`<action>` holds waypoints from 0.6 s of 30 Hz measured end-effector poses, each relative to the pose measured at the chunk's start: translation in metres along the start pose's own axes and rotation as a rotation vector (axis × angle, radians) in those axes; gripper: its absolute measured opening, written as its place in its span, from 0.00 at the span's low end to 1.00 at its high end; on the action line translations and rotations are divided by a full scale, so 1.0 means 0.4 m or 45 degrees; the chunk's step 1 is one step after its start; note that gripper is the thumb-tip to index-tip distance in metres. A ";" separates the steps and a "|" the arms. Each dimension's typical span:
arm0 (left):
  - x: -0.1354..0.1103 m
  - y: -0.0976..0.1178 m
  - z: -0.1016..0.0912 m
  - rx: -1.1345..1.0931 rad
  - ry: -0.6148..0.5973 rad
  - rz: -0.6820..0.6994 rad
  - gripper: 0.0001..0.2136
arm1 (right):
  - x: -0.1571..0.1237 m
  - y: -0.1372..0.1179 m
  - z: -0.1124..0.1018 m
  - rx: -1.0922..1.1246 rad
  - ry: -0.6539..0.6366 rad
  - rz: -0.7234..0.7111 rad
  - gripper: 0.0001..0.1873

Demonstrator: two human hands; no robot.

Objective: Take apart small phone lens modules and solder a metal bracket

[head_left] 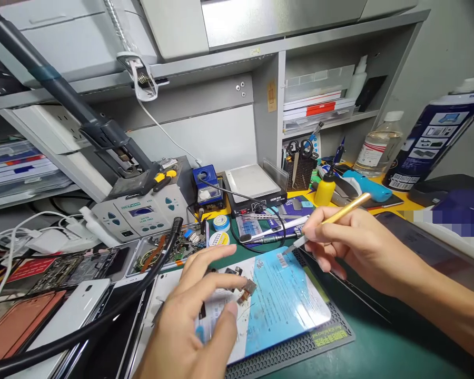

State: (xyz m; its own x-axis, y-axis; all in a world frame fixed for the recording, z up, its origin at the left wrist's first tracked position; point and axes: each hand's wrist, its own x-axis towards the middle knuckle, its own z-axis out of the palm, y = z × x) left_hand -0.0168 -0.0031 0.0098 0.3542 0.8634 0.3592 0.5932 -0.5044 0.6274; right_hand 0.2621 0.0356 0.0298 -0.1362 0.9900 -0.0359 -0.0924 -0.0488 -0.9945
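Left hand: the person's left hand (pixel 197 316) reaches over the left part of the sheet, fingers spread, with forefinger and thumb at the small part; I cannot tell whether they pinch it.
Small part: a small grey-and-copper electronic component (pixel 250 287), above the seam between the sheet's white and blue areas.
Right hand: the person's right hand (pixel 351 242) grips a slim gold-handled tool (pixel 345 208) like a pen, its silver end slanting down to the barcode near the sheet's top right corner.
Sheet: a glossy blue-and-white printed sheet (pixel 288 310), flat on a grey honeycomb-textured mat (pixel 332 339), whose bottom right corner shows beyond it.
Tabletop: a dark green tabletop (pixel 383 350) around the mat's right edge.
Back of tabletop: a black-based heating plate with a pale square top (pixel 253 181), and right of it a yellow squeeze bottle (pixel 325 191).
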 end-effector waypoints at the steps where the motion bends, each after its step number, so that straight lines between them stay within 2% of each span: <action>1: 0.000 -0.004 -0.006 -0.096 0.000 -0.095 0.11 | 0.001 0.000 0.001 0.015 -0.002 0.007 0.07; 3: 0.001 -0.004 -0.019 -0.286 -0.014 -0.261 0.09 | 0.002 0.001 0.003 0.040 -0.017 0.027 0.08; 6: 0.009 0.014 -0.033 -0.539 -0.018 -0.420 0.08 | 0.001 0.007 0.004 0.062 -0.054 0.064 0.10; 11: 0.026 0.039 -0.047 -0.832 0.029 -0.418 0.10 | -0.011 0.008 0.011 0.095 -0.105 0.068 0.14; 18: 0.012 0.089 -0.060 -1.038 0.104 -0.452 0.11 | -0.015 0.015 0.003 0.000 -0.088 -0.015 0.19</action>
State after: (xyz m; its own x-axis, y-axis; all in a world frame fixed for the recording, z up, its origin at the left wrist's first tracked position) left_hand -0.0115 -0.0167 0.0504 0.1764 0.9811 0.0792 -0.0512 -0.0712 0.9962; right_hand 0.2612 0.0290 0.0243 -0.2031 0.9790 -0.0175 -0.0944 -0.0374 -0.9948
